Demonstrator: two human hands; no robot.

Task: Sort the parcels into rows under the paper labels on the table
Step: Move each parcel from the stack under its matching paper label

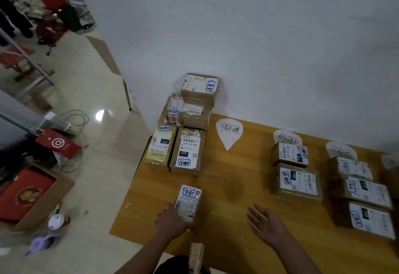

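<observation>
My left hand (171, 219) grips the near end of a small brown parcel (189, 200) with a white shipping label, held near the table's front left. My right hand (264, 223) hovers open, palm up, over the wooden table (233, 187), holding nothing. A pile of unsorted parcels (187, 126) stands at the table's far left corner against the wall. Three paper labels lie along the back: one (229, 132) with no parcels under it, a second (287, 137) above a row of two parcels (295, 172), a third (341, 150) above a row of three (362, 196).
A white wall runs behind the table. A further paper label (390, 161) shows at the far right edge. On the floor to the left are a red box in a carton (26, 193), a red bag (58, 144), cables, a bottle (57, 220) and a purple tape dispenser (42, 241).
</observation>
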